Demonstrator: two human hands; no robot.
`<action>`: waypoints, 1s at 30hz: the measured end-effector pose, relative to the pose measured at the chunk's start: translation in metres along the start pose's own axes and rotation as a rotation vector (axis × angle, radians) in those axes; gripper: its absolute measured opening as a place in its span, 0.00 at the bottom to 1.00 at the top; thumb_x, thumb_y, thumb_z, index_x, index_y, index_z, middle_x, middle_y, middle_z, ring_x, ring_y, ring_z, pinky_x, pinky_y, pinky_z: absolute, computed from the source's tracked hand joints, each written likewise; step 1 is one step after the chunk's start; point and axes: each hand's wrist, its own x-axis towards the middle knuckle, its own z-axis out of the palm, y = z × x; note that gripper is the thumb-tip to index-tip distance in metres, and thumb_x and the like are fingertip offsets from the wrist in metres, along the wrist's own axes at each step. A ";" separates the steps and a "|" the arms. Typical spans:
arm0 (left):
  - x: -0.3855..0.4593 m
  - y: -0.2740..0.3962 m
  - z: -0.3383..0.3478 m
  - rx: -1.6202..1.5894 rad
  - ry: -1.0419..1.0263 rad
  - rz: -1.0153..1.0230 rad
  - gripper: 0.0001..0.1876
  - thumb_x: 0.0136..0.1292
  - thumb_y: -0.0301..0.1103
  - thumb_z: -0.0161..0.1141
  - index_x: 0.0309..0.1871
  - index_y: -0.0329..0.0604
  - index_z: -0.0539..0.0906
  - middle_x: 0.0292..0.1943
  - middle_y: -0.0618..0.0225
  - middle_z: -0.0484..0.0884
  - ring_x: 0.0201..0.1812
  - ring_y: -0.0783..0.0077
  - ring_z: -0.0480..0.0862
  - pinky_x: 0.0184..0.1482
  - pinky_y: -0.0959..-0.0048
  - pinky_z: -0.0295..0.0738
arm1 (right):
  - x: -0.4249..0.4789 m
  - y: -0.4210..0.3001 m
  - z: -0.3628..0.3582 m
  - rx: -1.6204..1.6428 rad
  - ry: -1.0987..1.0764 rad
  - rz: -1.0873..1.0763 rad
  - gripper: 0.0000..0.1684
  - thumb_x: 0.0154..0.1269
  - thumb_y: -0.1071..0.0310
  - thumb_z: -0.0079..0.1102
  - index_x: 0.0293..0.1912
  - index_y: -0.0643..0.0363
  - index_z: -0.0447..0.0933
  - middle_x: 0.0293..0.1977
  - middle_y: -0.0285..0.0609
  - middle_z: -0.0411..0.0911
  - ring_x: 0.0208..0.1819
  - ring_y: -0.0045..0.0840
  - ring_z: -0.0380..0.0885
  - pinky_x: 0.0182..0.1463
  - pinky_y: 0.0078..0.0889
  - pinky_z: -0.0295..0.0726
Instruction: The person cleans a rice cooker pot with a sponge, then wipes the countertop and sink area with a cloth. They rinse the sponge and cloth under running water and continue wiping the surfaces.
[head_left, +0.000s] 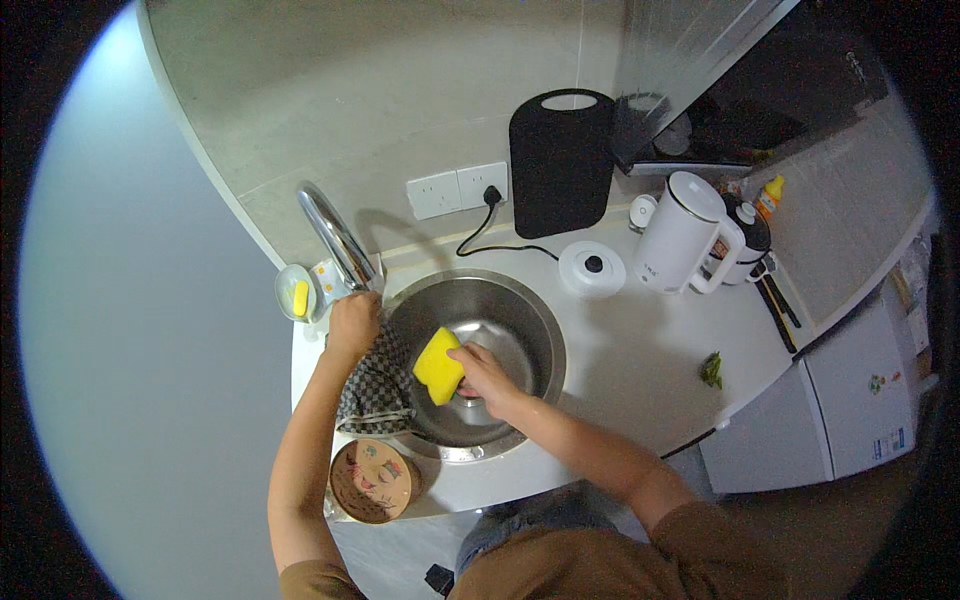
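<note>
My right hand (484, 375) grips a yellow sponge cloth (440, 366) over the round stainless steel sink (553, 352). Behind the sink's left rim, my left hand (355, 322) is at the base of the chrome faucet (335, 232); its fingers are curled, and whether they hold the handle is hidden. No water stream can be made out. A dark checkered cloth (375, 390) hangs over the left rim, just below my left hand. Left of the faucet, a small dish (286, 279) holds a yellow piece of soap or sponge (301, 298).
A round patterned box (373, 480) stands at the counter's front left. To the right are a white kettle base (576, 281), a white electric kettle (679, 232), a small cooker (746, 240) and a leafy green scrap (711, 370). A black cutting board (562, 165) leans against the wall.
</note>
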 end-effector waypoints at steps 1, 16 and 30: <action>-0.001 -0.003 0.001 -0.017 0.018 0.014 0.04 0.53 0.28 0.55 0.30 0.39 0.79 0.27 0.54 0.80 0.31 0.51 0.81 0.40 0.56 0.73 | 0.004 0.003 0.002 -0.022 0.003 -0.031 0.27 0.59 0.49 0.53 0.50 0.60 0.69 0.41 0.42 0.74 0.40 0.27 0.74 0.40 0.31 0.74; -0.027 0.008 -0.026 -0.120 0.001 0.000 0.13 0.51 0.26 0.56 0.41 0.36 0.82 0.31 0.46 0.80 0.33 0.47 0.81 0.40 0.57 0.74 | 0.006 -0.013 0.054 0.052 0.053 -0.012 0.37 0.60 0.52 0.54 0.59 0.69 0.58 0.50 0.53 0.70 0.51 0.34 0.70 0.53 0.31 0.68; -0.031 0.053 0.013 -1.398 -0.608 -0.732 0.28 0.68 0.60 0.34 0.50 0.45 0.71 0.42 0.64 0.77 0.42 0.69 0.78 0.45 0.68 0.73 | 0.025 0.003 0.068 -0.188 0.204 -0.308 0.20 0.67 0.58 0.48 0.50 0.64 0.63 0.41 0.50 0.72 0.44 0.29 0.72 0.45 0.34 0.70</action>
